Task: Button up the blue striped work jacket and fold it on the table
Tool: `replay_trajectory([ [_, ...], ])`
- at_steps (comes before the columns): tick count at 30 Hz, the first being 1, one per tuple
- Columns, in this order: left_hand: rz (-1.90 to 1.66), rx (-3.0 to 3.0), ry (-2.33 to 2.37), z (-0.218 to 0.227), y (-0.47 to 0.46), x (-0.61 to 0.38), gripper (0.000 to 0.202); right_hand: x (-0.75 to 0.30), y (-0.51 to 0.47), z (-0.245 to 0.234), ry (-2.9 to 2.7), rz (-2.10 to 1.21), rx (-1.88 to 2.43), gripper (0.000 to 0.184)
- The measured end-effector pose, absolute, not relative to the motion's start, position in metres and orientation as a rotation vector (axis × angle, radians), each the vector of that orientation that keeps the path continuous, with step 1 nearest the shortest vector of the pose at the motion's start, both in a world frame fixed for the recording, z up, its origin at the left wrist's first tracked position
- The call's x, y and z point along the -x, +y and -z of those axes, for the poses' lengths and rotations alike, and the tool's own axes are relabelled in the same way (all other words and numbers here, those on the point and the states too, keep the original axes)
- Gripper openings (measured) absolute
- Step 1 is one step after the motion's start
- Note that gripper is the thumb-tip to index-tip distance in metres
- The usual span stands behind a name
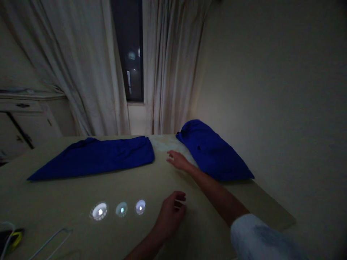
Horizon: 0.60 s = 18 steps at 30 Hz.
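My right hand (177, 160) reaches over the table between two pieces of blue fabric, its fingers apart and holding nothing. Just beside its forearm, a bulging blue cloth item (214, 155) leans near the wall. Farther left lies a folded blue cloth (100, 157), flattened, with a pointed left end; my right fingertips are apart from it. My left hand (172, 213) hovers nearer to me, above the tabletop. Its fingers are loosely curved with gaps between them, and nothing is in them. What kind of item the blue fabric pieces are, I cannot tell.
The glossy table (81, 191) reflects several ceiling lights. At the front left are a white wire hanger (52, 242) and a black and yellow object (15, 240). A wall (271, 108) runs along the right. Curtains (173, 72) and a cabinet (32, 119) stand behind.
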<state>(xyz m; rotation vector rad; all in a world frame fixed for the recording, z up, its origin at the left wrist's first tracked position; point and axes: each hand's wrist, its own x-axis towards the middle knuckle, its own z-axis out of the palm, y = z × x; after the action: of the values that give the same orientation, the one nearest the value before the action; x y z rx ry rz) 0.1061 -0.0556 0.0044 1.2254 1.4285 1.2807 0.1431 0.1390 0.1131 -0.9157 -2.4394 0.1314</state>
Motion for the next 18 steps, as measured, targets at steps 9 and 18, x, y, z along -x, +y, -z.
replay_trajectory([
  [9, -0.575, -1.815, 2.612, -0.014, 0.011, 0.104, 0.061, -0.185, 0.086, 0.007, -2.382, -0.737, 0.959, 0.047],
  [18, -0.174, -1.699, 2.606, -0.045, 0.031, 0.125, 0.042, -0.178, 0.101, 0.012, -1.966, -1.038, 0.930, 0.040],
])
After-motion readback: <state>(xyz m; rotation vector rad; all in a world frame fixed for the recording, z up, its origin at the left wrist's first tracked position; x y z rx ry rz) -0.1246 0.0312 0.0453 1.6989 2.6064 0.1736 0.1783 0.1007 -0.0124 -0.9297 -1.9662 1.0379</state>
